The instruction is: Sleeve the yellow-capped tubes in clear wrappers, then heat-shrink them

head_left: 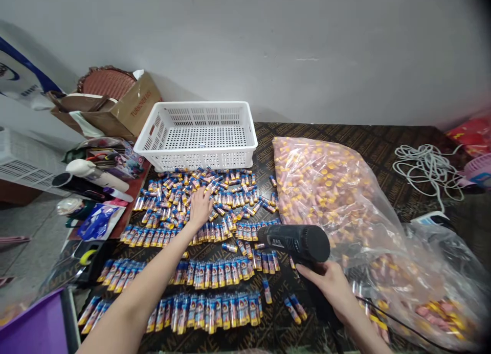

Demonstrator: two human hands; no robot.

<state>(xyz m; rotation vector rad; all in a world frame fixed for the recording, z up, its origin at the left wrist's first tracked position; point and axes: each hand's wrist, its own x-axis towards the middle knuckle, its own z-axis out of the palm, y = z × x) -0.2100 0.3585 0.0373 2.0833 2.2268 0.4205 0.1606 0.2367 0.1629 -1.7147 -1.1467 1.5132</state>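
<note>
My left hand (201,206) reaches into a loose heap of small printed tubes (174,195) with blue and yellow ends. Its fingers are spread over the tubes at the heap's middle and touch them; part of the fingertips is hard to see. In my right hand (332,287) is a black hair dryer (299,241), gripped by its handle, with the nozzle pointing left over the tubes. Nearer to me, more of these tubes lie side by side in rows (207,313). A few single tubes (292,312) lie apart, left of the dryer's handle.
A white plastic basket (203,159) stands behind the heap. At right lies a large clear bag (326,180) of pink and yellow pieces. A white cord (427,170) is coiled farther right. At left are a cardboard box (134,108), bottles (95,175) and a purple bin (38,323).
</note>
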